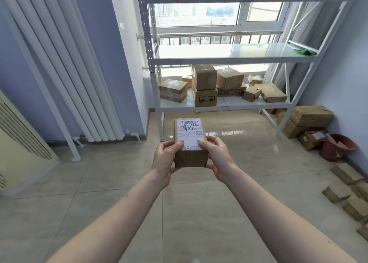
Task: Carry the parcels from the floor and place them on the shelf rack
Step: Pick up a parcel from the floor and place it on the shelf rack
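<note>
A: Status of the carry?

B: A box (190,143) is gripped between both hands — left hand (165,161) and right hand (216,159), thumbs closed over the labelled top, fingers wrapped under. It is held in mid-air, well short of the rack (225,103).

A: Advice?

B: The box should be kept level and set on the lower shelf's bare front strip, clear of the stacked parcels (205,83).

A: Surfaces?

B: Taped brown cardboard, squared edges — white paper label, glossy tile floor (99,183).

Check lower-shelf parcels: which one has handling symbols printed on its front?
The box at the shelf's front, under the upright parcel; the rest show only tape or labels.
</note>
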The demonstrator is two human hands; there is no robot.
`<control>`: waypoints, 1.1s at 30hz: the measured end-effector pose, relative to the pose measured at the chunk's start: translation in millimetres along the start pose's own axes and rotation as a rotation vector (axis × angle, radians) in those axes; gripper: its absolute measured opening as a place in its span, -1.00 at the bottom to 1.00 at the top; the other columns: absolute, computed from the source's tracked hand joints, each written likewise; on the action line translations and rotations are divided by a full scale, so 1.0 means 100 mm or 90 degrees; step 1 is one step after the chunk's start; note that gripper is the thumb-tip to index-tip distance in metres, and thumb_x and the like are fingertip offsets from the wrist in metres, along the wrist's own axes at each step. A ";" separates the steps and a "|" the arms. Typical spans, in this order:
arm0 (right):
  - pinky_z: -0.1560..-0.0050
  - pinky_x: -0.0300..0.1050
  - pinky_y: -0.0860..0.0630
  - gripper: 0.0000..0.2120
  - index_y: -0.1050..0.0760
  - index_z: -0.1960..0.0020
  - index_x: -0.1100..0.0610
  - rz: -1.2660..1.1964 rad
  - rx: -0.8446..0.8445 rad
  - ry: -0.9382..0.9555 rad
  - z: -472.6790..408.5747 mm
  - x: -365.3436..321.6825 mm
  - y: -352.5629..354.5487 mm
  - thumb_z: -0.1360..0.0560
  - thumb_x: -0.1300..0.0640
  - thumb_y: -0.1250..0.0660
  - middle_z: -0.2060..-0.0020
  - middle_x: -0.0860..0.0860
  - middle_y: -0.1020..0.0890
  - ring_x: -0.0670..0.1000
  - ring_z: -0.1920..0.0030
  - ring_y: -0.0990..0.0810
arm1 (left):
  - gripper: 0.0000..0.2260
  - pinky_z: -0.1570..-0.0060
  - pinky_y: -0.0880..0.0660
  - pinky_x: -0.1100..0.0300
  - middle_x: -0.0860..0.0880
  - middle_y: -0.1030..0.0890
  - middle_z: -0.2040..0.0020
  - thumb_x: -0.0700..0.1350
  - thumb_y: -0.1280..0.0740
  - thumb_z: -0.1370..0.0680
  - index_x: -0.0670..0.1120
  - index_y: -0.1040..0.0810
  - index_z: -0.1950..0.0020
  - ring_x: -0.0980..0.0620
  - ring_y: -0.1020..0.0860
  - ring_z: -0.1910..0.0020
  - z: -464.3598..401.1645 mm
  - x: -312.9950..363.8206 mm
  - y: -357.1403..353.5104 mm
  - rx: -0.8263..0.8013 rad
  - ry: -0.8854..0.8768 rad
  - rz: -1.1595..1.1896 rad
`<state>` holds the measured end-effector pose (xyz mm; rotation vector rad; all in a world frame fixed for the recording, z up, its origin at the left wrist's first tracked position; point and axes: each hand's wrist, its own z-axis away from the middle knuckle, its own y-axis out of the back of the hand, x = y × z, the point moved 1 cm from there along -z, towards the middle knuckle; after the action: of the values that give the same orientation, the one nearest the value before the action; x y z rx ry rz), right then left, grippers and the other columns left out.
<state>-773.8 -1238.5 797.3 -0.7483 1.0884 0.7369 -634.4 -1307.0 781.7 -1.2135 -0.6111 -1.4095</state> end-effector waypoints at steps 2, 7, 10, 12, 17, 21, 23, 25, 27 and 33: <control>0.11 0.05 -0.64 -0.61 -0.42 -0.31 0.08 0.006 -0.008 0.003 -0.39 -0.16 -0.05 -0.52 0.11 -0.42 -0.07 0.08 -0.68 0.03 0.06 -0.67 | -0.62 -0.02 -0.63 -0.07 -0.15 -0.65 -0.17 -0.03 -0.47 -0.49 -0.07 -0.44 -0.23 -0.11 -0.63 -0.15 -0.36 0.17 -0.10 0.001 -0.005 0.001; -0.02 0.15 -0.66 -0.60 -0.40 -0.33 0.08 0.005 -0.026 0.002 -1.29 -0.53 -0.19 -0.53 0.12 -0.41 -0.08 0.09 -0.67 0.04 0.06 -0.68 | -0.64 -0.05 -0.60 -0.09 -0.12 -0.63 -0.15 -0.04 -0.46 -0.50 -0.06 -0.44 -0.23 -0.13 -0.62 -0.19 -1.21 0.54 -0.32 0.006 -0.012 0.010; -0.07 0.18 -0.66 -0.59 -0.41 -0.33 0.08 0.021 -0.033 -0.002 -1.79 -0.68 -0.29 -0.53 0.12 -0.41 -0.10 0.10 -0.68 0.06 0.02 -0.69 | -0.61 -0.01 -0.62 -0.06 -0.12 -0.63 -0.16 -0.03 -0.46 -0.50 -0.07 -0.43 -0.26 -0.14 -0.62 -0.20 -1.69 0.69 -0.39 0.012 -0.006 0.015; -0.08 0.19 -0.66 -0.59 -0.41 -0.34 0.08 0.030 -0.031 -0.002 -2.15 -0.76 -0.36 -0.53 0.11 -0.41 -0.13 0.11 -0.67 0.06 0.00 -0.69 | -0.57 -0.02 -0.62 -0.07 -0.13 -0.63 -0.17 -0.03 -0.46 -0.50 -0.09 -0.42 -0.30 -0.12 -0.62 -0.19 -2.05 0.80 -0.43 0.013 -0.005 0.016; -0.03 0.13 -0.66 -0.57 -0.40 -0.36 0.09 0.031 -0.033 0.002 -3.10 -0.98 -0.62 -0.53 0.12 -0.40 -0.13 0.11 -0.67 0.07 -0.04 -0.68 | -0.56 -0.09 -0.61 -0.13 -0.13 -0.64 -0.16 -0.03 -0.46 -0.50 -0.09 -0.42 -0.31 -0.14 -0.62 -0.22 -3.00 1.13 -0.49 0.004 -0.010 0.015; -0.10 0.20 -0.65 -0.52 -0.38 -0.38 0.10 0.022 -0.034 0.012 -3.88 -1.20 -0.87 -0.49 0.16 -0.39 -0.16 0.15 -0.66 0.13 -0.12 -0.67 | -0.57 -0.07 -0.60 -0.10 -0.12 -0.65 -0.12 -0.03 -0.46 -0.51 -0.09 -0.41 -0.30 -0.11 -0.63 -0.13 -3.78 1.49 -0.53 -0.009 -0.018 0.007; -0.14 0.22 -0.63 -0.53 -0.39 -0.38 0.09 0.019 -0.026 0.016 -4.23 -1.31 -0.98 -0.49 0.17 -0.39 -0.16 0.15 -0.65 0.13 -0.13 -0.66 | -0.59 -0.05 -0.60 -0.10 -0.11 -0.65 -0.08 -0.04 -0.45 -0.51 -0.09 -0.41 -0.29 -0.10 -0.63 -0.08 -4.14 1.67 -0.57 -0.021 -0.020 0.000; -0.16 0.21 -0.61 -0.60 -0.42 -0.32 0.06 0.014 -0.013 0.017 -4.55 -1.41 -1.06 -0.50 0.17 -0.38 -0.16 0.14 -0.65 0.13 -0.12 -0.65 | -0.61 0.05 -0.60 -0.04 -0.11 -0.65 -0.08 -0.05 -0.44 -0.52 -0.09 -0.42 -0.28 -0.10 -0.62 -0.09 -4.47 1.82 -0.62 -0.031 -0.016 -0.004; -0.19 0.24 -0.59 -0.65 -0.45 -0.25 0.02 0.012 -0.003 0.016 -4.86 -1.51 -1.12 -0.50 0.17 -0.38 -0.15 0.14 -0.65 0.14 -0.15 -0.64 | -0.63 0.07 -0.60 -0.03 -0.12 -0.64 -0.11 -0.05 -0.45 -0.51 -0.08 -0.43 -0.25 -0.12 -0.62 -0.11 -4.79 1.95 -0.68 -0.038 -0.012 -0.005; -0.18 0.22 -0.61 -0.60 -0.43 -0.31 0.04 0.018 0.007 0.017 -5.89 -1.79 -1.23 -0.49 0.16 -0.39 -0.16 0.15 -0.64 0.15 -0.16 -0.63 | -0.57 0.13 -0.59 0.03 -0.14 -0.61 -0.16 -0.08 -0.43 -0.52 -0.10 -0.38 -0.33 -0.05 -0.60 -0.07 -5.82 2.24 -0.92 -0.056 -0.012 -0.007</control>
<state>-1013.5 -1818.5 820.6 -0.7369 1.1288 0.7470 -875.6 -1888.3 812.5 -1.2969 -0.5742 -1.4479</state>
